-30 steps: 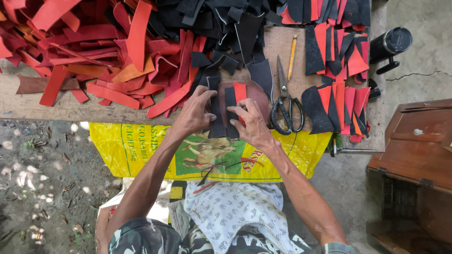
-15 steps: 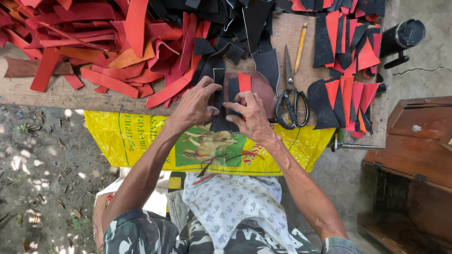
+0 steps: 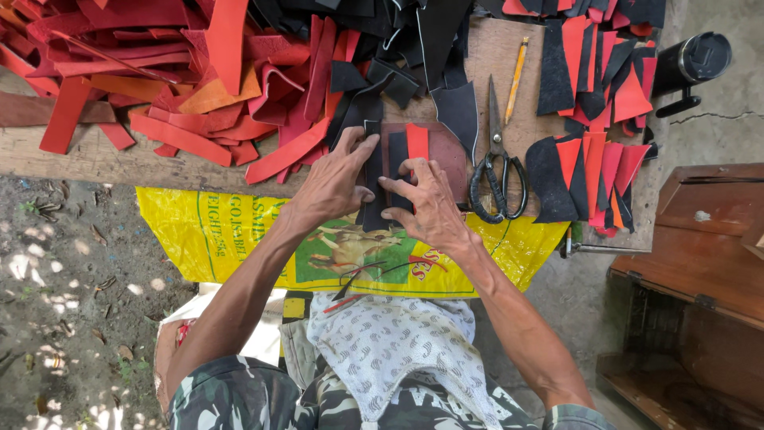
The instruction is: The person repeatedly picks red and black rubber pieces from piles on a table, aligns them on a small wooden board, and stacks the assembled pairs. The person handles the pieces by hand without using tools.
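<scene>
Two hands being pressed flat on black leather strip (image 3: 372, 187) lying on brown board (image 3: 446, 151) at bench edge: left hand (image 3: 330, 179) and right hand (image 3: 426, 203) both spread, fingers pinning, nothing gripped. Strip being judged thin, light, flexible, likely to curl; best held near ends. Scissors (image 3: 497, 171) lying just beside.

- A yellow woven plastic sack (image 3: 239, 239) hangs flat over the near edge of the wooden workbench (image 3: 95, 159), spread wide between the bench top and the seated person's lap.
- The sack's printed panel (image 3: 358, 251) sits in the middle of its face: a green rectangle bearing a tan animal figure, with red lettering to the right of it and dark lettering running down the yellow ground to the left.
- The sack's upper edge is tucked under the bench's load; its lower edge ends just above a white patterned cloth (image 3: 390, 350).
</scene>
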